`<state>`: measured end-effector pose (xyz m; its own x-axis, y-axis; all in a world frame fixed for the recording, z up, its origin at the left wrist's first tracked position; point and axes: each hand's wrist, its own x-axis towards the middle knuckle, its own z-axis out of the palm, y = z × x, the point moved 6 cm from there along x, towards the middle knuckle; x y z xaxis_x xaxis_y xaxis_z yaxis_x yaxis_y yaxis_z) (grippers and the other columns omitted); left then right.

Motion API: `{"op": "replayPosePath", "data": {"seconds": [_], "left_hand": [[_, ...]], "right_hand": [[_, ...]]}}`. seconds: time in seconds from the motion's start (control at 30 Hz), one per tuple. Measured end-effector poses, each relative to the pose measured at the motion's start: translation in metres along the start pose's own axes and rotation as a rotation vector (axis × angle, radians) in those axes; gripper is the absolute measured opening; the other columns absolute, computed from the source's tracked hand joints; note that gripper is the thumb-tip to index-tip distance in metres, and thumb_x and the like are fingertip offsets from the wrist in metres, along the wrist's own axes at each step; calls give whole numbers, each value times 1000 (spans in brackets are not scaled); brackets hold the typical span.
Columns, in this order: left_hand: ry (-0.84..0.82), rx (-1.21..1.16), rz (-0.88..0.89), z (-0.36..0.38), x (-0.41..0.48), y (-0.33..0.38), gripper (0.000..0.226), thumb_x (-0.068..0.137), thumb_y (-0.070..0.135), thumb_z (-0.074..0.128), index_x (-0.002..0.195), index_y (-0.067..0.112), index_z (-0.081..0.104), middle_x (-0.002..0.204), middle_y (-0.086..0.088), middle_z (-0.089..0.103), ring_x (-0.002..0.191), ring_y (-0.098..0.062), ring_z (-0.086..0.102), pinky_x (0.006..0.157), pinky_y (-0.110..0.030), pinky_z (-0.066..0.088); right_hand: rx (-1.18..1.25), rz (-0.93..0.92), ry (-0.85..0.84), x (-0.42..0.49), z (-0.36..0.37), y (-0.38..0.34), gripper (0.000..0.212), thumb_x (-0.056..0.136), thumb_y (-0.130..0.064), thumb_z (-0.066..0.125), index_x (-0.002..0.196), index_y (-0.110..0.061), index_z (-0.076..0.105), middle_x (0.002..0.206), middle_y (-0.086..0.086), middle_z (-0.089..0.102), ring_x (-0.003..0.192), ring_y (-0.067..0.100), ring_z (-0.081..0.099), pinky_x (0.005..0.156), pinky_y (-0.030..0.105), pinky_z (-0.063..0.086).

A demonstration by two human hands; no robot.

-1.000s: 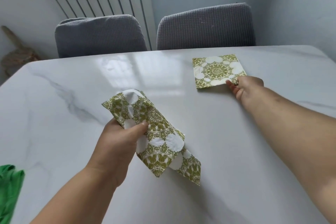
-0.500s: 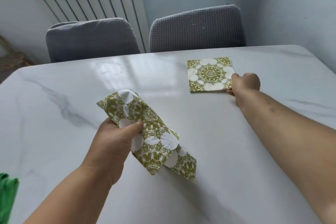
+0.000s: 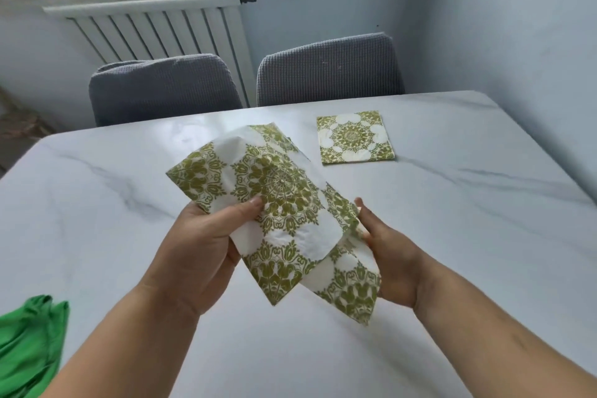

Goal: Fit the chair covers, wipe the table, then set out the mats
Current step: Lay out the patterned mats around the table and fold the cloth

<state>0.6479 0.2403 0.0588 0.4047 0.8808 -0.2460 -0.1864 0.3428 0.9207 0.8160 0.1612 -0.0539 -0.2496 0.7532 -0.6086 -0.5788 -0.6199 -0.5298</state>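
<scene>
**Mats in my hands, one laid on the desk**

Head view: I hold a bundle of mats (image 3: 284, 203) up over the middle of the desk (image 3: 452, 236), clear of its white marbled top. They are thin squares printed in olive green on white, fanned loosely so that one lies over another and the lower corners hang down.

My left hand (image 3: 200, 245) grips the bundle at its left edge. The thumb lies flat across the printed face and the other fingers are curled behind it.

My right hand (image 3: 391, 255) is against the right edge of the lower sheet. The thumb points up beside the paper and the palm touches it. The fingers are hidden behind the mats, so I cannot tell whether this hand is grasping or only resting there.

A single mat (image 3: 353, 137) lies flat on the far right part of the desk, well apart from the bundle and from both hands. It is near the far edge, in front of the right-hand seat.

A crumpled green cloth (image 3: 29, 349) sits at the near left corner of the desk.

Behind the far edge stand a chair (image 3: 161, 87) on the left and a second chair (image 3: 329, 71) on the right. Both backs are dressed in grey ribbed covers. A white radiator (image 3: 161, 32) hangs on the wall under the window.
</scene>
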Motion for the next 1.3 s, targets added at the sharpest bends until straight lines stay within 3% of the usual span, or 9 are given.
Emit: {"op": "replayPosePath", "data": {"seconds": [0.1, 0.23, 0.33, 0.63, 0.77, 0.87, 1.0, 1.13, 1.3], "left_hand": [[-4, 24, -86, -16, -28, -9, 35, 86, -5, 52, 120, 1, 59, 113, -17, 70, 102, -34, 67, 82, -45, 57], [74, 70, -197, -43, -61, -32, 32, 90, 0, 53, 121, -1, 58, 112, -18, 69, 103, -35, 67, 94, -52, 49], [141, 61, -240, -59, -89, -46, 28, 91, 3, 53, 119, -1, 60, 109, -17, 71, 99, -34, 69, 93, -50, 50], [240, -31, -175, -81, -140, -42, 23, 90, 5, 56, 111, 2, 64, 102, -18, 73, 92, -34, 70, 79, -46, 54], [342, 15, -95, -92, -152, -30, 21, 88, 6, 60, 108, 1, 66, 99, -18, 73, 90, -33, 71, 75, -44, 56], [387, 30, -59, -93, -161, -26, 22, 87, 5, 62, 108, 0, 66, 100, -18, 72, 89, -33, 71, 75, -44, 56], [376, 42, -56, -84, -172, -28, 16, 87, 5, 62, 101, 3, 67, 97, -16, 73, 87, -31, 72, 73, -42, 56], [372, 43, -49, -72, -183, -30, 20, 87, 6, 62, 106, 2, 67, 100, -17, 73, 88, -32, 72, 76, -45, 56], [370, 52, -46, -56, -192, -33, 23, 86, 6, 63, 109, 1, 65, 99, -16, 73, 87, -30, 72, 71, -42, 57]], "right_hand": [[72, -106, 35, -26, 16, 13, 44, 91, -36, 54, 125, -10, 64, 123, 15, 66, 110, 30, 65, 97, 44, 51], [-51, -268, 249, -57, 9, 24, 40, 82, -9, 66, 120, 2, 61, 109, 19, 71, 91, 30, 72, 73, 40, 61], [-172, -333, 316, -82, 13, 39, 39, 79, -7, 71, 115, 1, 60, 105, 19, 72, 94, 33, 71, 77, 44, 59], [-79, -374, 342, -136, 26, 84, 43, 74, -5, 75, 113, 2, 61, 105, 21, 68, 94, 33, 67, 79, 42, 59], [-146, -405, 595, -165, 9, 91, 41, 76, 2, 74, 114, -4, 59, 102, 18, 68, 85, 28, 68, 79, 45, 57], [-227, -423, 710, -182, 1, 90, 50, 80, 8, 69, 122, -16, 54, 107, 13, 66, 84, 24, 69, 66, 38, 59], [-142, -509, 671, -198, 3, 85, 57, 83, 14, 59, 126, -22, 53, 115, 11, 62, 96, 29, 68, 72, 42, 59], [198, -725, 720, -219, -14, 77, 56, 81, 19, 52, 123, -17, 58, 102, 9, 70, 79, 20, 72, 69, 38, 61], [296, -388, 939, -202, -70, 142, 33, 81, 18, 53, 105, -1, 63, 91, 16, 68, 65, 24, 69, 67, 44, 59]]}}
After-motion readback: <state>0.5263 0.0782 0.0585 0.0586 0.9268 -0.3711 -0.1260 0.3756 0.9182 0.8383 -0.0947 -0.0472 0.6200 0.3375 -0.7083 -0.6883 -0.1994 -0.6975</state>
